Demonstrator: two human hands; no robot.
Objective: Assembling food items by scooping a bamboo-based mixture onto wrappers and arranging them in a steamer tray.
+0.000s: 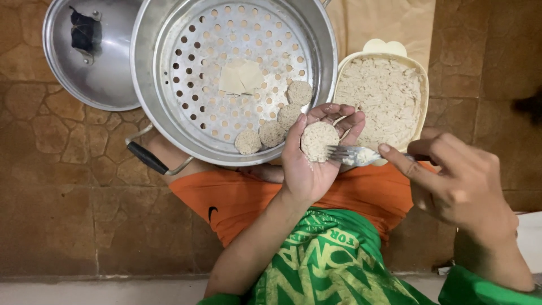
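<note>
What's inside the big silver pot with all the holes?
Inside the steamer pot, four round patties sit by the near edge, and pale square wrappers lie mid-tray. Whatever is below the holed tray is hidden.

Clothing, seen from above
Green shirt (333, 265) with yellow-green print; orange shorts (237, 197), small black mark; forearms bare.

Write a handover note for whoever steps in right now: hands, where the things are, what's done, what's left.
Left hand: palm up, cupping one round patty.
Right hand: grip on a fork, tines against the patty's edge.
Steamer tray: four patties laid along its lower right rim, small pale wrappers in the middle.
Filling tub: nearly full, beside the steamer.
Pot lid: upside down on the floor.
Done: four patties placed.
Left: the fifth is not yet in the tray; most of the tray is bare.
</note>
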